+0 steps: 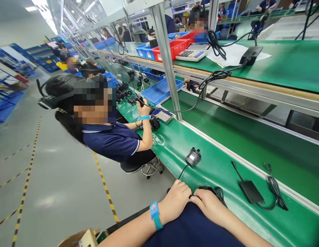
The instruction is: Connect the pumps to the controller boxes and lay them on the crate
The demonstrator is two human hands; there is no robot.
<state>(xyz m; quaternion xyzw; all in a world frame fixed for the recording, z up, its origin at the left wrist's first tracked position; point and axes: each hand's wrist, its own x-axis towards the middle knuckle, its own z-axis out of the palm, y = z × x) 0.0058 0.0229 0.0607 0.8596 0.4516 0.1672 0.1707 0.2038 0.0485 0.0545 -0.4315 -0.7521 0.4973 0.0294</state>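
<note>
long green bench point(216, 151) runs past co-worker point(110, 139) on stool. black adapter point(250, 191) parked right of hands, cord bundled to stay tidy. small black unit point(192, 157) sits ahead within reach, lead trailing back to left hand point(176, 199), loosely curled at bench edge. right hand point(209, 206) relaxed beside cable coil point(218, 192); can't tell if either grips.

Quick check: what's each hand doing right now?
Left hand: fingers curled at the table edge; whether it holds anything cannot be told.
Right hand: fingers closed on the black cable.
</note>
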